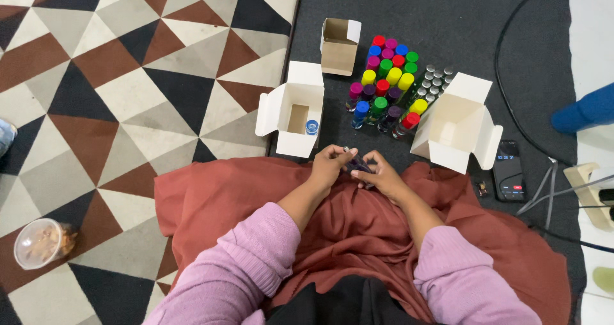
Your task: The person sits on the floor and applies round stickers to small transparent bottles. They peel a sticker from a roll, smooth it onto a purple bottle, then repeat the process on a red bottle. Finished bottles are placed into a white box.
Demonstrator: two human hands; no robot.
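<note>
**A:** What do the hands hold, and where?

**B:** Both hands meet over the rust-red cloth (pixel 358 229) spread across the lap, just in front of the boxes. The left hand (pixel 329 165) and the right hand (pixel 384 175) pinch one small dark bottle (pixel 357 164) between them, fingers curled about it from either side.

**A:** Describe the bottle.

**B:** Slim and dark, purple-tinted, lying tilted across the fingertips. Most of it is covered by the fingers; whether it wears a cap cannot be told.

**A:** What stands ahead of the hands?

**B:** A cluster of capped bottles (pixel 387 82) upright on the dark grey carpet (pixel 460 24), with caps in red, blue, green, yellow, magenta and purple. Just beside it, to the right, a smaller group of uncapped bottles with silvery tops (pixel 435 82).

**A:** And the boxes?

**B:** Three open cartons. The white box on the left (pixel 291 108) holds one blue-capped bottle (pixel 311 127) upright in a corner. The white box on the right (pixel 457 123) stands touching the cluster's edge. A small brown-lined box (pixel 339 47) lies behind them.

**A:** Periphery?

**B:** A black phone (pixel 510 170) lies right of the boxes; a clear lidded cup (pixel 39 243) stands on the triangle-patterned rug (pixel 128 76), well apart to the left.
</note>
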